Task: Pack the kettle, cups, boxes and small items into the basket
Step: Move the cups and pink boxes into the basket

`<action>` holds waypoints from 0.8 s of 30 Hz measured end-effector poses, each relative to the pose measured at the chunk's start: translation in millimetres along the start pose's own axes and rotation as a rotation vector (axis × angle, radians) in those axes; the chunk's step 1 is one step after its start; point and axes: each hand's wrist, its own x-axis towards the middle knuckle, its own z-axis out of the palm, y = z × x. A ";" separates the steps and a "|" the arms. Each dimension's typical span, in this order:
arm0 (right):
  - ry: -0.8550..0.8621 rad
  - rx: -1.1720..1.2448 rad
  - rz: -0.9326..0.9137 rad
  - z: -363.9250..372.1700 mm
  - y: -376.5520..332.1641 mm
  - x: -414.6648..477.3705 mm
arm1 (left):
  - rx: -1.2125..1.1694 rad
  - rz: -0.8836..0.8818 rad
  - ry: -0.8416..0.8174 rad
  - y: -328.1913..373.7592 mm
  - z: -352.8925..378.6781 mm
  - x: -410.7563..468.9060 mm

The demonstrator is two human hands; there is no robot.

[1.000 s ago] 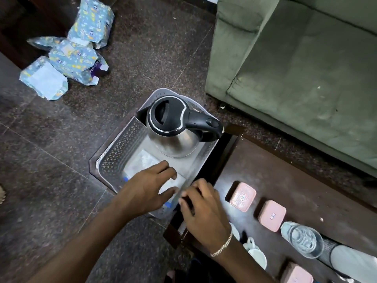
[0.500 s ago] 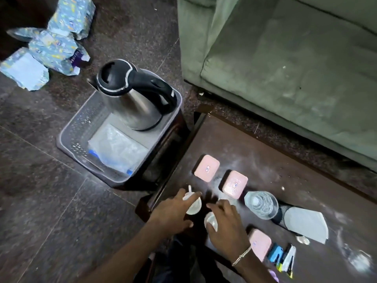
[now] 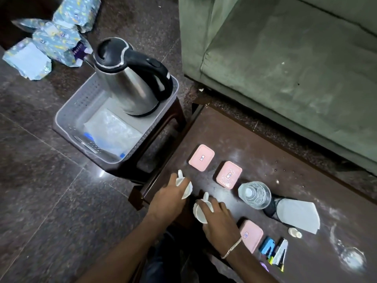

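Dark polished stone floor fills the left half of the frame, a green sofa (image 3: 285,68) the upper right, and a dark wooden table (image 3: 255,139) runs from centre to lower right. At upper centre-left a grey basket (image 3: 67,117) sits on a dark stool (image 3: 163,152), with a steel kettle (image 3: 126,84) already standing in its far end and a clear plastic packet (image 3: 112,129) lying flat on its floor.

Each hand is on 1 white cup at the table's near left corner. The left hand (image 3: 169,199) curls its fingers (image 3: 180,180) over the left cup (image 3: 186,189), whose handle juts toward the top of the frame. The right hand (image 3: 218,219) wraps its fingers (image 3: 216,205) over the right cup (image 3: 201,213), lower and just right of the first; its handle also points up-frame. Whether either grip is fully tight I cannot tell.

The relation that matters: the basket lies up and to the left of both cups, across the gap between table and stool, and the left hand is the nearer. The free space in the basket is its near end, over the packet, in front of the kettle.

Waiting on the table are 3 pink boxes: 2 (image 3: 201,157) (image 3: 228,175) right of the cups and 1 (image 3: 250,235) by the right wrist. A glass (image 3: 255,195), a folded grey cloth (image 3: 297,216) and small sachets (image 3: 273,250) lie toward lower right.
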 end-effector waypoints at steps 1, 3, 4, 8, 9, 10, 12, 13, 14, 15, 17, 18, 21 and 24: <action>0.028 0.021 -0.004 -3.8 -4.4 0.2 | -0.019 0.006 0.023 -2.4 -11.4 -4.9; 0.083 0.060 -0.008 -12.8 -14.8 -0.7 | -0.045 0.026 0.088 -6.2 -35.1 -16.0; 0.109 0.069 -0.025 -20.6 -24.2 0.8 | -0.061 0.039 0.132 -10.8 -52.0 -22.1; 0.250 0.137 -0.093 -57.9 -66.7 14.7 | -0.103 0.062 0.327 -38.6 -119.2 -35.9; 0.289 0.165 -0.107 -69.6 -79.6 21.2 | -0.089 0.046 0.367 -48.9 -136.3 -35.9; 0.325 0.197 -0.118 -81.4 -92.7 28.4 | -0.079 0.023 0.392 -60.5 -152.4 -34.5; 0.402 0.252 -0.139 -103.3 -119.2 46.2 | -0.086 -0.017 0.430 -86.0 -181.5 -27.5; 0.435 0.269 -0.147 -113.3 -131.3 55.3 | -0.092 -0.030 0.442 -98.6 -193.2 -22.6; 0.459 0.277 -0.151 -123.0 -144.1 66.1 | -0.092 -0.041 0.449 -112.6 -205.3 -15.9; 0.470 0.276 -0.154 -131.6 -156.3 77.5 | -0.095 -0.049 0.447 -126.8 -216.1 -8.8; 0.471 0.251 -0.147 -143.6 -178.6 101.4 | -0.124 -0.046 0.427 -153.7 -233.9 9.0; 0.465 0.236 -0.135 -147.5 -187.3 112.3 | -0.130 -0.037 0.415 -164.7 -240.5 17.9; 0.425 0.172 -0.058 -150.2 -208.5 148.3 | -0.083 -0.023 0.386 -192.3 -253.5 47.2; 0.377 0.136 0.041 -143.0 -218.4 177.6 | -0.069 -0.003 0.378 -207.9 -258.4 73.1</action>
